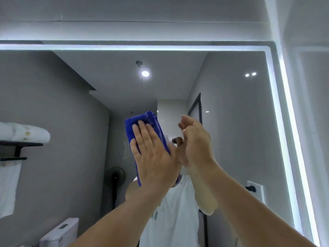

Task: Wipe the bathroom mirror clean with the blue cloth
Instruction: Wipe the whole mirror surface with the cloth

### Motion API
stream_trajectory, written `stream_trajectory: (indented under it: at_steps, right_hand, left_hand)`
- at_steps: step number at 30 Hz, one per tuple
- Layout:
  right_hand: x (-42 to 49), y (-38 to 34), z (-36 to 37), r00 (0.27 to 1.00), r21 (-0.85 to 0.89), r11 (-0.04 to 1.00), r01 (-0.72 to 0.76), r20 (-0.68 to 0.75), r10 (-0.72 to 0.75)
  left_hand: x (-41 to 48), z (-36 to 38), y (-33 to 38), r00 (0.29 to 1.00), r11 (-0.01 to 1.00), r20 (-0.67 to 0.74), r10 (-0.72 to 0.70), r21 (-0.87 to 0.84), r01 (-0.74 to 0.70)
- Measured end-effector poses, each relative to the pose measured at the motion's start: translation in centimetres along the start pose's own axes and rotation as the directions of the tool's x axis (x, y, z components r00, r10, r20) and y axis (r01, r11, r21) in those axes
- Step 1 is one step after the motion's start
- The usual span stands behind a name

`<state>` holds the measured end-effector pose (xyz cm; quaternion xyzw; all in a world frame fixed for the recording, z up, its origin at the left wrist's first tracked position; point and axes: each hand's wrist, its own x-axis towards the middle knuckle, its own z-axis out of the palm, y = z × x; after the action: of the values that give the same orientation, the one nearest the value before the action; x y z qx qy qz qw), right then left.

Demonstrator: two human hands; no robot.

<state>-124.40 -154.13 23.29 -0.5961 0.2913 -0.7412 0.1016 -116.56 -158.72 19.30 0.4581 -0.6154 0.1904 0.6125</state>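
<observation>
Left hand (155, 158) presses blue cloth (131, 124) — beneath flat fingers (144, 135) — seemingly against mirror (235, 122).

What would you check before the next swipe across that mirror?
1. Blue cloth lies against the mirror: ok.
2. Left hand presses the cloth with straight fingers: ok.
3. Right hand is out of the cloth's way: not ok for a swipe to the right, because it is raised close beside the cloth on that side.
4. Right hand is off the glass: cannot tell.
5. Smears remain on the mirror: cannot tell.
</observation>
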Motion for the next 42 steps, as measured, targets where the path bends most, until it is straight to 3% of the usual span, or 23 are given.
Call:
stream_trajectory:
  at_steps: [6, 12, 16, 19, 23, 27, 29, 31, 32, 33, 36, 38, 42]
  right_hand:
    - [1.3, 1.9, -2.6, 0.979, -0.222, 0.959, 0.178, -0.055, -0.195]
    - [2.6, 1.9, -1.8, 0.916, -0.363, 0.869, 0.336, -0.088, -0.391]
    - [2.0, 0.1, -0.8, 0.928, -0.315, 0.902, 0.296, -0.128, -0.35]
    - [0.6, -0.8, 0.0, 0.932, -0.304, 0.911, 0.278, -0.143, -0.333]
    - [-2.4, -0.5, 1.4, 0.951, -0.263, 0.934, 0.243, -0.123, -0.282]
    - [-5.6, 0.7, 2.0, 0.949, -0.296, 0.917, 0.266, -0.085, -0.303]
    - [-6.4, 1.2, 1.8, 0.949, -0.343, 0.906, 0.25, -0.097, -0.299]
    - [-6.8, 1.4, 1.4, 0.956, -0.366, 0.907, 0.21, -0.116, -0.268]
    - [-7.0, 1.4, 1.2, 0.959, -0.387, 0.903, 0.186, -0.129, -0.253]
    - [-7.1, 1.4, 1.0, 0.958, -0.417, 0.893, 0.168, -0.144, -0.247]
    - [-7.5, 1.6, 0.2, 0.946, -0.488, 0.859, 0.156, -0.175, -0.272]
    - [-7.7, 1.9, -0.5, 0.945, -0.511, 0.847, 0.145, -0.182, -0.271]
    - [-7.8, 2.3, -1.8, 0.937, -0.54, 0.833, 0.117, -0.217, -0.272]
  left_hand:
    - [11.2, -1.7, -3.0, 0.973, 0.969, -0.044, 0.228, 0.106, -0.223]
    - [22.2, -5.4, -3.6, 0.913, 0.884, 0.041, 0.405, 0.237, -0.403]
    - [20.5, -5.4, -4.0, 0.865, 0.819, 0.086, 0.494, 0.289, -0.496]
    - [14.9, -4.6, -6.2, 0.727, 0.658, 0.158, 0.669, 0.33, -0.677]
    - [5.3, -2.9, -10.4, 0.452, 0.387, 0.296, 0.842, 0.252, -0.887]
    - [1.2, -2.6, -13.1, 0.164, 0.096, 0.448, 0.879, 0.17, -0.981]
    - [2.6, -3.2, -12.9, 0.062, -0.009, 0.485, 0.873, 0.144, -0.99]
    - [5.2, -3.9, -12.2, 0.009, -0.072, 0.489, 0.872, 0.146, -0.987]
    - [6.9, -4.2, -11.9, 0.029, -0.062, 0.476, 0.879, 0.176, -0.982]
    - [8.9, -4.5, -11.5, 0.095, -0.009, 0.447, 0.889, 0.224, -0.974]
    - [15.1, -5.2, -9.9, 0.453, 0.347, 0.277, 0.847, 0.356, -0.868]
    - [17.5, -5.6, -8.5, 0.638, 0.563, 0.191, 0.746, 0.332, -0.757]
    - [15.3, -4.4, -6.6, 0.817, 0.783, 0.054, 0.574, 0.253, -0.568]
